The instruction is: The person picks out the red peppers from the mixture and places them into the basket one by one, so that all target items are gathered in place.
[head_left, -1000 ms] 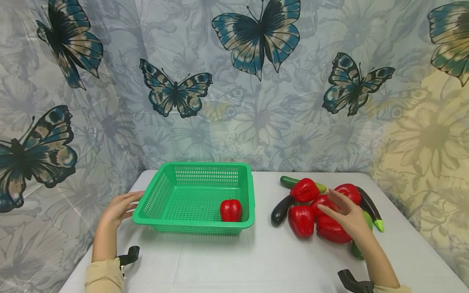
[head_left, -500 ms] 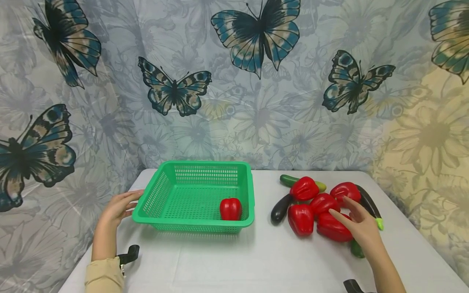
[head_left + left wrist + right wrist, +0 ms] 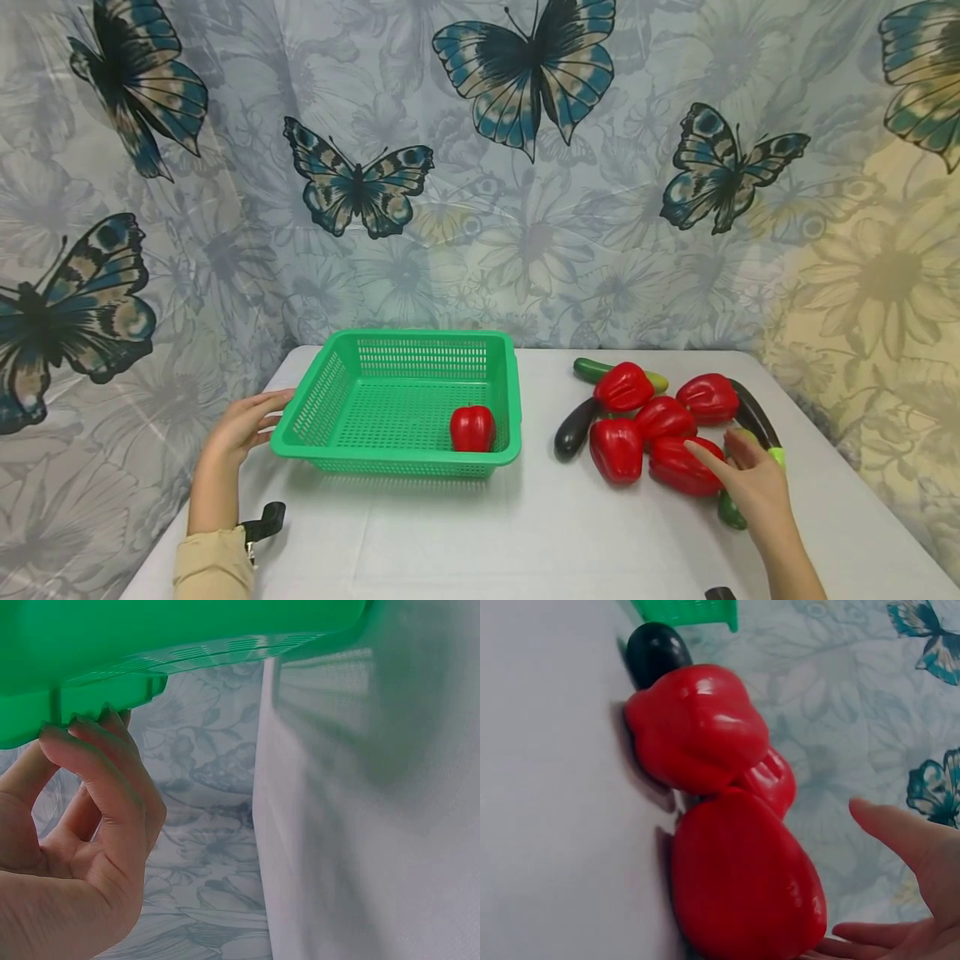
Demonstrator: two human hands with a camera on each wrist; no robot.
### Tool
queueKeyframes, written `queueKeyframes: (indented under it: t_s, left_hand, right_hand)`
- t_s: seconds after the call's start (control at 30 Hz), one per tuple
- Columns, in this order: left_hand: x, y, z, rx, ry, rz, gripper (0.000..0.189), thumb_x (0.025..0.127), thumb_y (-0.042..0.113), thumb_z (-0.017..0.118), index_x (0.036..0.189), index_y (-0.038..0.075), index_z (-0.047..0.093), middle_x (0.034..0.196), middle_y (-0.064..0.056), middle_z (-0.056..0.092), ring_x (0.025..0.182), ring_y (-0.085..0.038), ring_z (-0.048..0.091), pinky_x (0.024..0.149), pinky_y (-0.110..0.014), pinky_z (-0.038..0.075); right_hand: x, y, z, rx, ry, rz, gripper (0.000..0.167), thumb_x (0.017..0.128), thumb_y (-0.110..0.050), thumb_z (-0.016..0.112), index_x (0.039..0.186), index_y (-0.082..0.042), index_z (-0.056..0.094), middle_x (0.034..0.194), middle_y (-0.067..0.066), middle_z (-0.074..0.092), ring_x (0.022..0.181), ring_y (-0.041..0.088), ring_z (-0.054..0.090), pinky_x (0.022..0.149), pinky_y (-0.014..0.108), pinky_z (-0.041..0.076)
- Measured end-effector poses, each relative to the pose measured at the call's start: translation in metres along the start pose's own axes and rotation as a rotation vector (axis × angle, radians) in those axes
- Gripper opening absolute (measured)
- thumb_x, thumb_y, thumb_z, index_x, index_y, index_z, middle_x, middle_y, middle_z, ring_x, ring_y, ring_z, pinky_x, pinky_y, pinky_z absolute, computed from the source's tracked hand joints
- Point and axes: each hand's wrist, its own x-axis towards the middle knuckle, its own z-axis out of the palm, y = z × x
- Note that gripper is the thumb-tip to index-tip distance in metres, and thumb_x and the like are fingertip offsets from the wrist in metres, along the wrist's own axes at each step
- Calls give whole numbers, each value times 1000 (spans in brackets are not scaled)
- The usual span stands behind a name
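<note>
The left hand (image 3: 240, 429) had bent fingertips touching the left rim of the green basket (image 3: 397, 455); whether its thumb pinched there could not be told. A red pepper (image 3: 472, 430) sat in the basket's front right. Further right, the front pepper (image 3: 679, 467) lay on the table (image 3: 450, 533), probably light, firm and slick, best taken across its broad sides. A green cucumber (image 3: 731, 511) lay just beyond, partly hidden by the right hand (image 3: 756, 482), its thumb and fingers apart.
</note>
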Motion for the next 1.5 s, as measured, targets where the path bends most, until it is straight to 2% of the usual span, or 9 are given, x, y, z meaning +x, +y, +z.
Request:
queueKeyframes:
  t_s: [0.2, 0.5, 0.63, 0.87, 1.2, 1.5]
  left_hand:
    - [0, 0, 0, 8, -2, 1, 69, 91, 48, 65, 143, 5, 49, 97, 25, 58, 91, 0, 62, 80, -24, 55]
    - [3, -2, 0, 38, 11, -11, 76, 90, 52, 65, 145, 4, 45, 105, 21, 56, 93, 1, 59, 82, -24, 54]
    - [3, -2, 0, 36, 8, -10, 76, 91, 51, 64, 146, 3, 44, 103, 23, 56, 92, 1, 59, 81, -23, 54]
    - [1, 0, 0, 7, 8, -10, 68, 92, 48, 65, 142, 4, 50, 94, 25, 58, 90, 0, 59, 79, -23, 54]
    - [0, 1, 1, 19, 4, -6, 68, 92, 49, 65, 142, 5, 50, 97, 25, 58, 93, -1, 60, 81, -24, 55]
    - [-1, 2, 0, 22, 1, 1, 67, 92, 49, 64, 143, 7, 50, 96, 26, 57, 93, 0, 59, 81, -23, 55]
  right_hand:
    - [1, 6, 5, -34, 41, 19, 105, 86, -59, 65, 154, 5, 16, 153, 32, 25, 139, 49, 30, 110, 57, 36]
    - [3, 10, 12, -79, 39, -6, 101, 87, -58, 63, 154, 3, 18, 152, 33, 26, 134, 50, 27, 107, 61, 37]
    - [2, 9, 13, -72, 30, -12, 103, 87, -58, 64, 154, 4, 16, 153, 34, 24, 136, 50, 28, 106, 60, 37]
    - [-4, 7, 14, -96, 53, -9, 105, 87, -57, 65, 153, 8, 15, 151, 35, 26, 136, 51, 30, 107, 60, 37]
    - [-4, 8, 20, -156, 17, -32, 100, 89, -52, 66, 150, 12, 19, 145, 37, 29, 130, 51, 30, 104, 62, 39]
    - [4, 10, 21, -185, -31, -57, 109, 87, -55, 66, 152, 10, 9, 144, 39, 26, 128, 55, 28, 99, 63, 45]
